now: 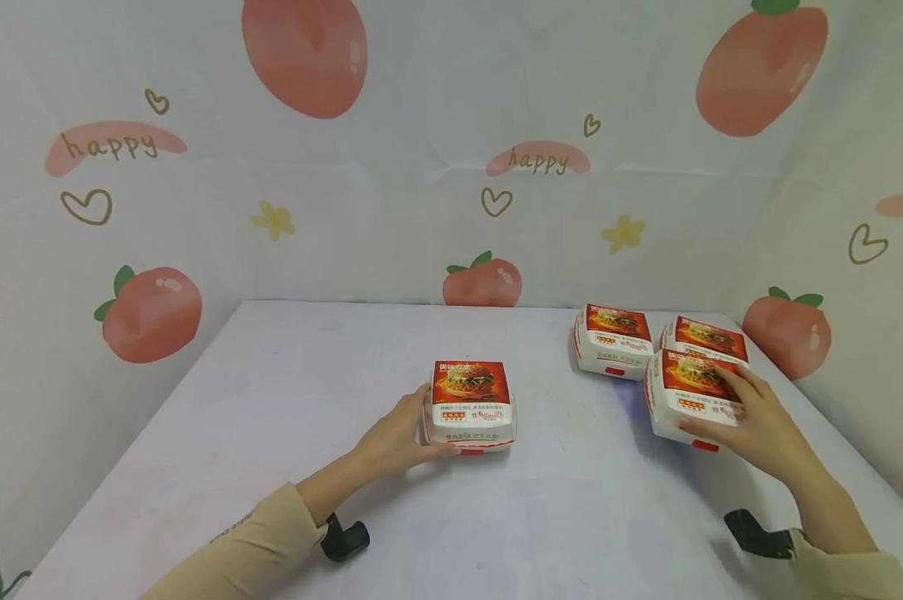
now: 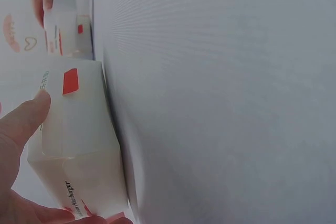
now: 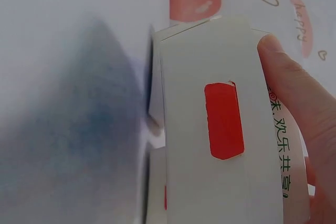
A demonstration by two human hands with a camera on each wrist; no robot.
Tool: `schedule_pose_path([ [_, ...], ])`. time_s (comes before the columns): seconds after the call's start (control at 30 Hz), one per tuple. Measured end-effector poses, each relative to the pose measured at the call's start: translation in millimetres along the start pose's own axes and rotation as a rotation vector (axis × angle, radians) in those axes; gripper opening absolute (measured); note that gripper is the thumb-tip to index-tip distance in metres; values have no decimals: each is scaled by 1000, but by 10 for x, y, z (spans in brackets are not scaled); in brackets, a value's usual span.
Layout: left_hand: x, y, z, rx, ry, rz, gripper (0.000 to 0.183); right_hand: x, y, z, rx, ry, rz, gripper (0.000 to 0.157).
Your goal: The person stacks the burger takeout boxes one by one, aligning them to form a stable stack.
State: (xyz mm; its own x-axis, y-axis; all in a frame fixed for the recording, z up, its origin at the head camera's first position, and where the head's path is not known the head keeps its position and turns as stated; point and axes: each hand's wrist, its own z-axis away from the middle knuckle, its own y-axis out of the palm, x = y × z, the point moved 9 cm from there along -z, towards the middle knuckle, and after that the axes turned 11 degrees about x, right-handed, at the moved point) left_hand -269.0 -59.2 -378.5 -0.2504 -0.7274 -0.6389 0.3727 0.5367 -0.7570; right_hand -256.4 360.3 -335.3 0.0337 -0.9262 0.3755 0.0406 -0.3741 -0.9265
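Note:
My left hand grips a hamburger box at the middle of the table, thumb at its front and fingers along its left side. In the left wrist view this white box stands level on the table, its red tab in sight. On the right, my right hand holds a second hamburger box between thumb and fingers. That box is slightly tilted and raised off the table, a shadow beneath it. From the right wrist, the thumb shows against the held box; the other fingers are mostly hidden.
Two more hamburger boxes stand at the back right: one box to the left, another box partly covered by the raised one. Behind the white table hangs a printed cloth with fruit and hearts.

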Motion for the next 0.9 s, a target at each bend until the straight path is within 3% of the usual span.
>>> schedule_pose_path([
  [0.2, 8, 3, 7, 5, -11, 1, 100, 168, -76, -1, -35, -45, 16, 102],
  [0.9, 9, 3, 42, 16, -32, 16, 99, 739, -118, -87, -17, -123, 27, 102],
])
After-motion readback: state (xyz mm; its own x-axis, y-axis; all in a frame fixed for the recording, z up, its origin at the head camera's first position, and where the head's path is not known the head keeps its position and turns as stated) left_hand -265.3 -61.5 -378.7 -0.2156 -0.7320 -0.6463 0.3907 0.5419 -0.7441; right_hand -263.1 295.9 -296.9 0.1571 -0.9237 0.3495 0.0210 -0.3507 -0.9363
